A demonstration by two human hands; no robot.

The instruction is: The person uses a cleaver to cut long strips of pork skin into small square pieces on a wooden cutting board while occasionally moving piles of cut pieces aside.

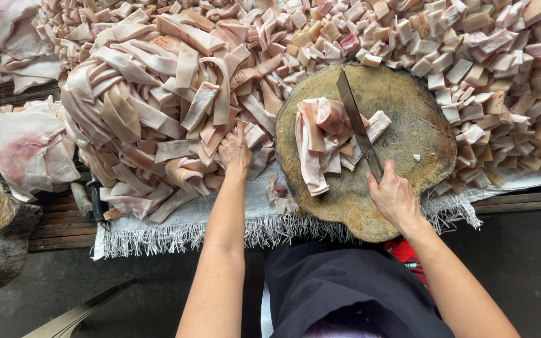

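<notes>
Left hand: your left hand [235, 150] lies flat, fingers spread, on the strip pile [158, 112], gripping nothing.
Right hand: your right hand [392, 195] is closed around the knife [358, 125] handle.
Knife: blade reaches forward from your right hand, across the meat strips [320, 141].
Chopping block [408, 144]: under your right hand.
Cubes [489, 75]: heaped beyond your right hand.

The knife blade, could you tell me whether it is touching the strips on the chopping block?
Touching. The head view shows the knife, held by the right hand, lying across the strips on the block.
</notes>
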